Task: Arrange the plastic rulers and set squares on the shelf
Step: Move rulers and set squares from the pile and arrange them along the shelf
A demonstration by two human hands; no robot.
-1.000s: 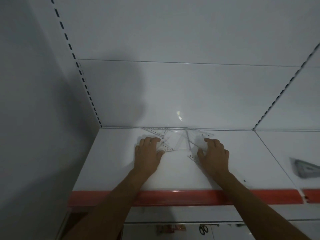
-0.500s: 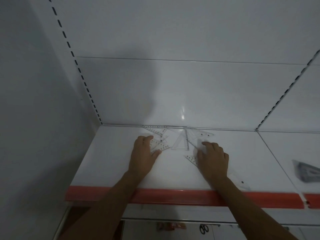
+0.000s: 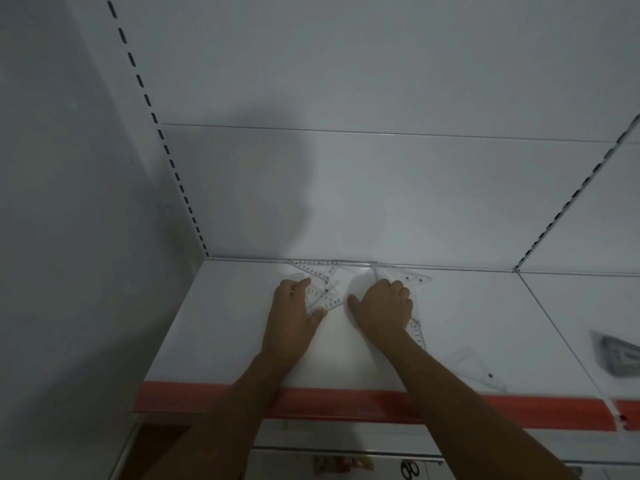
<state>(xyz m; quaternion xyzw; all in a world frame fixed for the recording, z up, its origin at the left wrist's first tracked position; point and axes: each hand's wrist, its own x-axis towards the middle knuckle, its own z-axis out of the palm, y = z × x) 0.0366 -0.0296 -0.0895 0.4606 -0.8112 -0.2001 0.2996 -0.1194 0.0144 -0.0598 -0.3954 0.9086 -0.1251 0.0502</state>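
Here we see both hands laid flat on the white shelf (image 3: 225, 327), among a loose cluster of clear plastic rulers and set squares (image 3: 323, 292) that lies toward twelve o'clock, against the back panel (image 3: 346, 195). The left hand (image 3: 292, 317) presses palm down on a numbered set square (image 3: 322, 301) — its fingers are stretched and relaxed, curled round nothing. The right hand (image 3: 382, 308) sits just beside it at three o'clock, its fingers bent over the clear pieces; whether they grip one or only press, we cannot tell. Another ruler edge (image 3: 415, 336) peeks out beside the right wrist. Toward four o'clock a separate clear triangle (image 3: 479, 372) lies near the red front strip (image 3: 346, 403) — apart from the cluster. At far three o'clock, on the neighbouring shelf (image 3: 568, 306), rests a blurred grey object (image 3: 620, 355).
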